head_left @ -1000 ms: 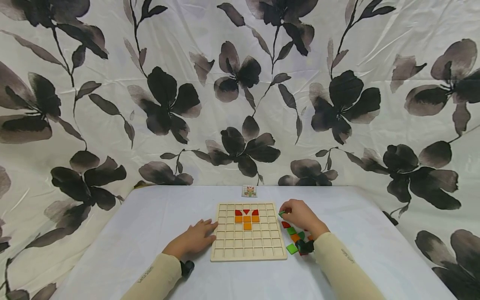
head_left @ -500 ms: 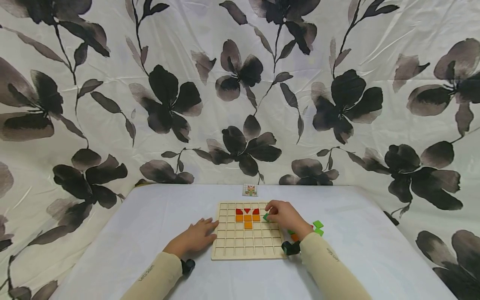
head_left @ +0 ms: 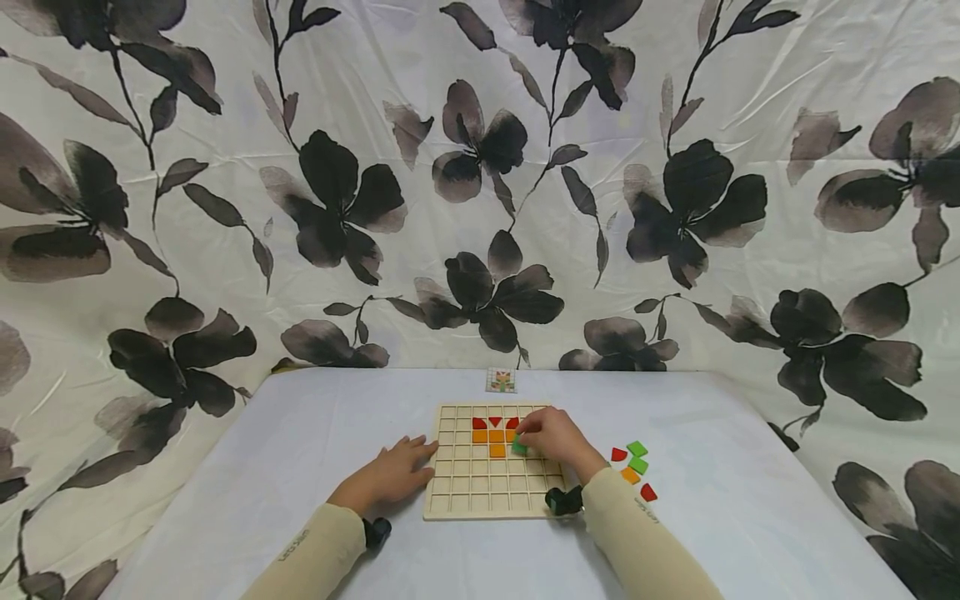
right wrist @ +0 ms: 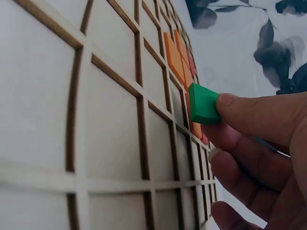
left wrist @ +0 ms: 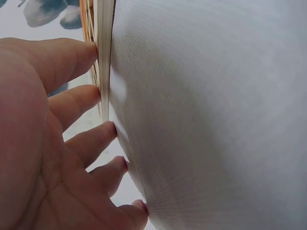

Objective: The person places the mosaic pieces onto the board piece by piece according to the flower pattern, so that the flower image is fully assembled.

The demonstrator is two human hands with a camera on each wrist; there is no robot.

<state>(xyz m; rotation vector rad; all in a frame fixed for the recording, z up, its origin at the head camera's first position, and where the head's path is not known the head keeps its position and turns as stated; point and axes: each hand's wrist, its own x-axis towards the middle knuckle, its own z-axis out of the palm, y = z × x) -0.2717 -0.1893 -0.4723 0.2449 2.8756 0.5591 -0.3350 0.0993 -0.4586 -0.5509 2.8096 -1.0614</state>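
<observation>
A pale wooden grid board [head_left: 465,492] lies on the white table, with red and orange tiles [head_left: 497,437] set in its upper middle cells. My right hand [head_left: 557,437] pinches a green tile [right wrist: 203,104] between thumb and fingers, close over the board just below the right-hand orange tile. In the right wrist view one edge of the green tile points at the grid. My left hand [head_left: 393,473] rests at the board's left side, fingers spread. Its thumb and index fingertips [left wrist: 88,52] touch the board's side edge in the left wrist view.
Loose green, red and orange tiles [head_left: 637,465] lie on the table to the right of the board. Behind the board lies a small picture card [head_left: 501,380] with a coloured flower pattern. A floral cloth [head_left: 480,208] hangs behind the table.
My right hand has carried the green tile leftward from beside the board's right edge to over the cells near the orange tiles. The left hand has stayed at the board's left side.
</observation>
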